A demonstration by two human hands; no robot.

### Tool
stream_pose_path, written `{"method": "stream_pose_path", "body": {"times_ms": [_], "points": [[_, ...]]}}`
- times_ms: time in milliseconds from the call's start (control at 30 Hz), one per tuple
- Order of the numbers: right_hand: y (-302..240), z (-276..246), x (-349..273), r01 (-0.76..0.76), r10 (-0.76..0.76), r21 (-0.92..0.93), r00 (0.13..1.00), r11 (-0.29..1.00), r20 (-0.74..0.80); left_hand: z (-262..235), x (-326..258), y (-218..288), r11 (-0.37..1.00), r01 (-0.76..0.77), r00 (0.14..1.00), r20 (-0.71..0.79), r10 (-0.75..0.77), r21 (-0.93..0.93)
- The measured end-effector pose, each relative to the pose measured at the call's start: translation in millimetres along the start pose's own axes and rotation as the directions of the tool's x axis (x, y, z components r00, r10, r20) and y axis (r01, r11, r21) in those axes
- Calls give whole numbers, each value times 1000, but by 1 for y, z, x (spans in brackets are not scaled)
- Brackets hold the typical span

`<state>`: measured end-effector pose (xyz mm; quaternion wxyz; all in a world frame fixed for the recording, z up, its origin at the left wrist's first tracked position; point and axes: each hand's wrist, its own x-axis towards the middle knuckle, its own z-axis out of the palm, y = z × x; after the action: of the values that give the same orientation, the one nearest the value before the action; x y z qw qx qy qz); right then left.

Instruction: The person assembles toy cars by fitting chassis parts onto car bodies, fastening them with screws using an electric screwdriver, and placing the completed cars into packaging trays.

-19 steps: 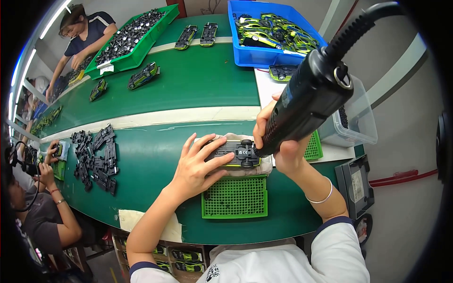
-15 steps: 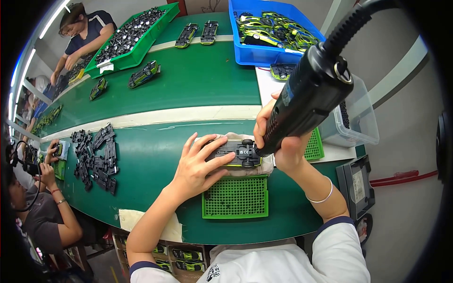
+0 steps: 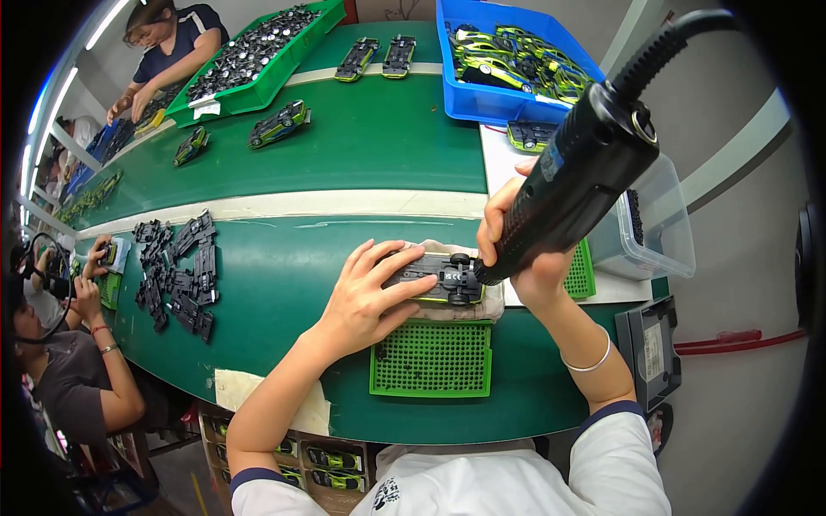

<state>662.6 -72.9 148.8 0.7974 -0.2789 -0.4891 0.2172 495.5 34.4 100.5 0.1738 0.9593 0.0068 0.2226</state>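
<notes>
A toy car point(image 3: 451, 277) lies wheels up on a pale cloth point(image 3: 491, 301), its black base facing me. My left hand point(image 3: 372, 288) presses it down, fingers spread across one end of the base. In my right hand point(image 3: 533, 258) is a black electric screwdriver point(image 3: 578, 176), its cable point(image 3: 641, 60) rising from the top. The tool slants down, and its nose meets the other end of the base, near the wheels; the tip itself is hidden. Just in front of the cloth sits a green perforated tray point(image 3: 430, 359) with a few small dark pieces.
Black car bases point(image 3: 181, 271) are heaped at left. Beyond are more upturned cars point(image 3: 280, 123), a green bin point(image 3: 258, 56) of wheeled parts and a blue bin point(image 3: 525, 56) of car bodies. A clear box point(image 3: 662, 228) stands right. Co-workers point(image 3: 73, 361) sit at left and far left.
The whole view has shifted slightly, moving most things a little to the right. My hands, the electric screwdriver and the toy car keep about the same places relative to each other.
</notes>
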Motion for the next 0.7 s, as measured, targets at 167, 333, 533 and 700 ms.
{"method": "stream_pose_path", "body": {"times_ms": [167, 333, 533, 700], "points": [[-31, 14, 20, 69, -83, -138, 992, 988, -100, -21, -19, -27, 927, 185, 968, -104, -229, -325], [-96, 16, 43, 346, -390, -200, 884, 916, -258, -16, -25, -51, 853, 171, 976, -30, -214, -494], [-131, 2, 54, 627, -689, -286, 638, 724, -344, -10, 16, 15, 360, 92, 944, -34, -328, -929], [-120, 28, 72, 527, -748, -533, 427, 662, -508, -86, 19, -44, 769, 49, 937, -237, -256, -637]]}}
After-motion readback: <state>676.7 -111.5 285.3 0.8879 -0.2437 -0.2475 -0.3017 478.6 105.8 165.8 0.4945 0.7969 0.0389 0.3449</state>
